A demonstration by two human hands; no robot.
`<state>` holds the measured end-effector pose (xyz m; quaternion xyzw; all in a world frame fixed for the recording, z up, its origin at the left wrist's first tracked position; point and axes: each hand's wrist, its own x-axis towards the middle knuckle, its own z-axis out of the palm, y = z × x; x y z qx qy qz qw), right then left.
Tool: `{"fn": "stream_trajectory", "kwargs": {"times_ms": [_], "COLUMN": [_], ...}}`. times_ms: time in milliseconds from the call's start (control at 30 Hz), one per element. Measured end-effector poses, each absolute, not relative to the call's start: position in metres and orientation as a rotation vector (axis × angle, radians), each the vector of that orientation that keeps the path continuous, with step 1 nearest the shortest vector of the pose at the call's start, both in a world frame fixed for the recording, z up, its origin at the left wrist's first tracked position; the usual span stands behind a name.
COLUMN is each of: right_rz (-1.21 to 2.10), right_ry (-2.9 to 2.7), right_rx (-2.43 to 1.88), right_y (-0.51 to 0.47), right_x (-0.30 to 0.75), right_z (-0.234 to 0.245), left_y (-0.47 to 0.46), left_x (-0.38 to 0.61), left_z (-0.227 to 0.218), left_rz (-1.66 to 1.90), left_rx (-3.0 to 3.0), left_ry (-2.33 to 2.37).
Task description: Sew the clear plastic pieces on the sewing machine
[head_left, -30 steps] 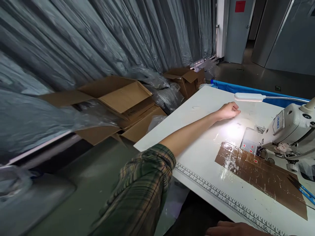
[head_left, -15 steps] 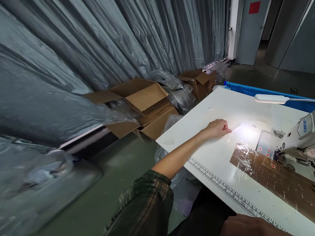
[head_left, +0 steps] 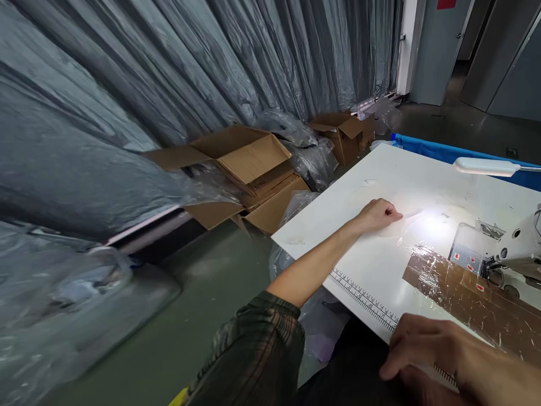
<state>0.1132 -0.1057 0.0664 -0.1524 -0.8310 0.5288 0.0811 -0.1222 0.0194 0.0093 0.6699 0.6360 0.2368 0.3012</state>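
Observation:
My left hand [head_left: 377,215] rests on the white sewing table [head_left: 359,194], thumb and fingertips pinched together. A faint, pale, thin line runs from the fingertips toward the bright lamp spot; what they hold is too fine to make out. My right hand [head_left: 435,344] is over the table's near edge, its fingers bent and somewhat apart, with nothing visible in them. It covers part of the printed ruler scale [head_left: 367,304]. Right of my left hand, brown tape [head_left: 465,290] under glossy clear film leads toward the sewing machine [head_left: 518,242] and its metal plate [head_left: 467,254].
A white lamp [head_left: 486,166] hangs above the table's far right. Open cardboard boxes [head_left: 253,160] and clear plastic bags [head_left: 313,160] lie on the floor beyond the left edge, before a grey curtain [head_left: 253,56]. Blue sheeting [head_left: 439,149] is behind the table.
My right hand has risen from the bottom edge into fuller view over the ruler scale. My left hand stays pinched near the same table spot. The view has shifted slightly.

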Motion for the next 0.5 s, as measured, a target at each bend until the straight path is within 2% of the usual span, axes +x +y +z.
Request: {"fn": "stream_trajectory", "kwargs": {"times_ms": [167,400,500], "right_rz": [1.446,1.219,1.069], "right_ry": [-2.396,-2.107,-2.064], "right_rx": [-0.730,-1.389,-1.461], "right_y": [-0.079,-0.031,-0.021], "right_x": [0.112,0.108,0.108], "right_z": [0.044,0.016,0.008], "left_y": [0.021,0.023,0.022], "left_x": [-0.122,-0.122,-0.123], "left_z": [0.008,0.008,0.008], "left_rz": [0.696,0.724,0.724], "left_rx": [1.721,1.681,1.692], "left_ry": [1.664,1.647,1.659]}}
